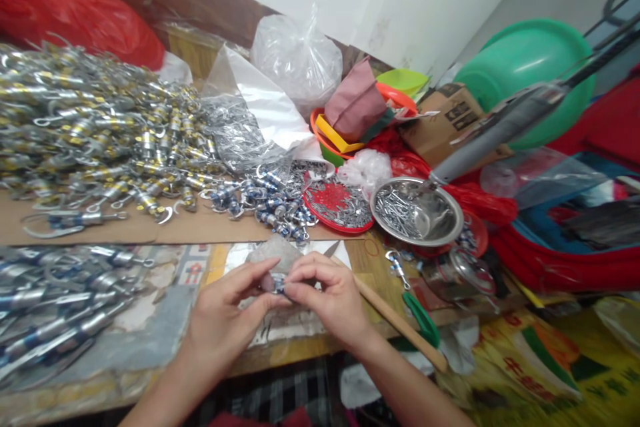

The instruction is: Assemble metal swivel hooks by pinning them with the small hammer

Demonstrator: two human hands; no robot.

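Note:
Near the table's front edge, my left hand (227, 313) and my right hand (333, 293) meet, their fingertips pinching a small blue and silver metal piece (278, 283) from both sides. The fingers partly hide it. A grey stone-like block (275, 250) lies just behind the fingertips on a white sheet. To the right of my right hand, a wooden handle (395, 320) runs toward the front edge. Behind the hands lies a pile of blue and silver metal pieces (280, 203), beside a red plate (340, 207) of small metal parts.
A steel bowl (417, 210) holds metal pins. Yellow and silver metal pieces (100, 127) are heaped at the left, with larger blue ones (60, 307) in front. A green-handled tool (421, 320) and one loose metal piece (397, 269) lie at the right. A green basin (530, 73) stands behind.

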